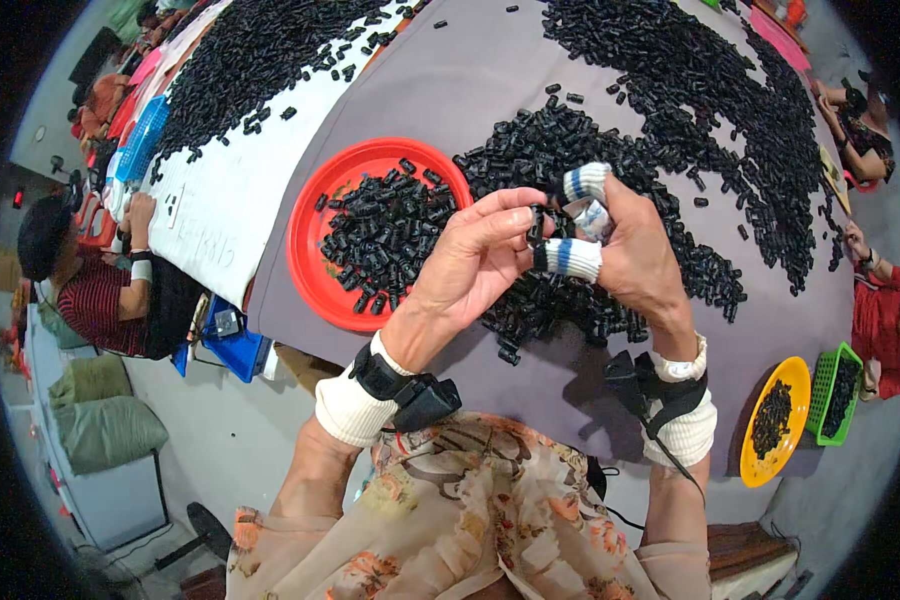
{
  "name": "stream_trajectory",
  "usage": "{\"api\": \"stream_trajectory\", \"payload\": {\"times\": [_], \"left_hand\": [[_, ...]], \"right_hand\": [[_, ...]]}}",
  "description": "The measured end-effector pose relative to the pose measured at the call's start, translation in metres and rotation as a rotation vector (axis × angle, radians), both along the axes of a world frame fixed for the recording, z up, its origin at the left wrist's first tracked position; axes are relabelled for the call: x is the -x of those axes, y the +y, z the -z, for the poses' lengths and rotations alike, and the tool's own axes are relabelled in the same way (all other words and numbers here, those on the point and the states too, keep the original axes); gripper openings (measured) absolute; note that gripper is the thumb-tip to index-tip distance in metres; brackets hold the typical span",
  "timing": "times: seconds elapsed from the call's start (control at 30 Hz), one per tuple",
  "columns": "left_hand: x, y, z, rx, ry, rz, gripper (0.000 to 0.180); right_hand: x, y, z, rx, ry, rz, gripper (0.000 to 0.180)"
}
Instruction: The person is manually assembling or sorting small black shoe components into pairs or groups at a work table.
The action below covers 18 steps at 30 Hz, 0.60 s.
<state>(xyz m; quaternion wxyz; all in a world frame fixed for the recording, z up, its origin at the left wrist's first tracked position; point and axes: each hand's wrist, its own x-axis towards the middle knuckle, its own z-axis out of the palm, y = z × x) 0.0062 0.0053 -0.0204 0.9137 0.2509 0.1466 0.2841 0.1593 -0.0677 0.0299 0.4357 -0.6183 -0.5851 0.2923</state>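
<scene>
Over the grey cloth-covered table point(390, 100), I've got both bare hands in sight: the left hand point(475, 255) is pinching a small black cylindrical plastic piece point(536, 228) between thumb and fingers, above a dense heap of loose black pieces point(525, 145). Opposite it, the right hand point(635, 245) curls its fingers, white knitted finger sleeves with blue stripes point(568, 258) on two digits; whether it grasps that same piece, I can't tell.

Just left, the round red plastic tray point(303, 280) is well covered with similar pieces. I'd call the handling under way and far from over: one piece up, that big heap remaining, more spread toward the far edge. Which lot is finished, I can't say.

The right fingertips hide from me, and the pale scrap point(592, 220) by that palm is perhaps film. Far right, the yellow plate point(753, 455) and green plastic basket point(823, 395) hold dark bits too small to sort out.
</scene>
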Motion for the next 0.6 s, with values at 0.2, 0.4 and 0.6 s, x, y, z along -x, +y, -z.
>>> {"api": "stream_trajectory", "payload": {"times": [0.2, 0.4, 0.6], "left_hand": [[0.0010, 0.0008, -0.0016, -0.006, -0.059, 0.037, 0.023], [-0.0006, -0.0016, -0.0048, -0.045, -0.033, -0.007, 0.022], [-0.0012, -0.0014, -0.0011, -0.096, 0.028, -0.051, 0.023]], "right_hand": [[-0.0017, 0.0020, 0.0064, 0.054, -0.090, -0.034, 0.043], [0.0032, 0.0008, 0.0049, 0.009, -0.007, 0.027, 0.041], [0.0051, 0.0010, 0.0103, -0.048, 0.030, -0.032, 0.039]]}}
